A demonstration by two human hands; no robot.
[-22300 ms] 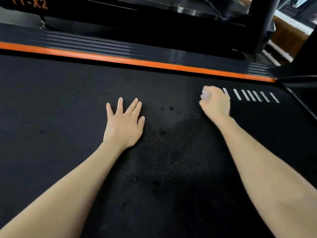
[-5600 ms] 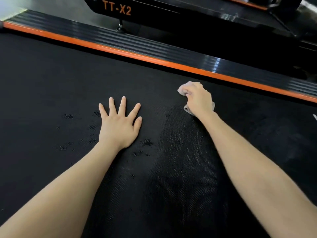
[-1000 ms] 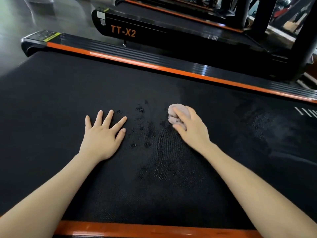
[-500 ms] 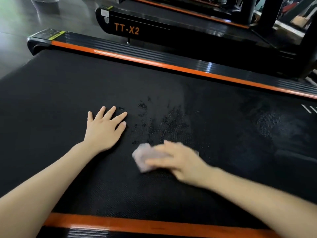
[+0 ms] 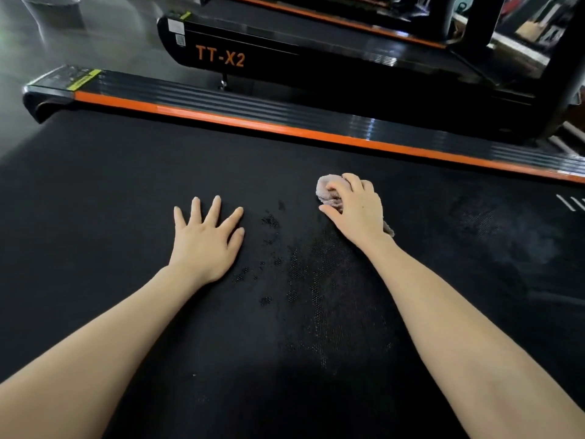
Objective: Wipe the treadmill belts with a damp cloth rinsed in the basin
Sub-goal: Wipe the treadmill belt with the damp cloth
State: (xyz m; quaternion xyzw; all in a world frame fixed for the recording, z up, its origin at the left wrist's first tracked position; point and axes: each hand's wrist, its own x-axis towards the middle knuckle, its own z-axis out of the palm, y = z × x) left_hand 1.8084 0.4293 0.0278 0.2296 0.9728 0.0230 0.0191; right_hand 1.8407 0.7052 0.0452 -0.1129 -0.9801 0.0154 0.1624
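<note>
A black textured treadmill belt (image 5: 126, 191) fills most of the head view. My right hand (image 5: 357, 213) grips a bunched pale pink cloth (image 5: 327, 190) and presses it on the belt, a little short of the far orange edge. The cloth shows past my fingertips and a corner pokes out by my wrist. My left hand (image 5: 207, 239) lies flat on the belt with fingers spread, to the left of the cloth. Damp speckled marks (image 5: 316, 280) cover the belt between and below my hands.
An orange strip and ribbed black side rail (image 5: 285, 122) border the belt's far side. Beyond it stands a second treadmill marked TT-X2 (image 5: 220, 57), with black uprights (image 5: 569, 58) at the right. Grey floor (image 5: 95, 36) lies at the upper left.
My right hand has pushed the cloth from near the belt's front edge back up toward the far orange rail. The left hand has stayed flat in place.
</note>
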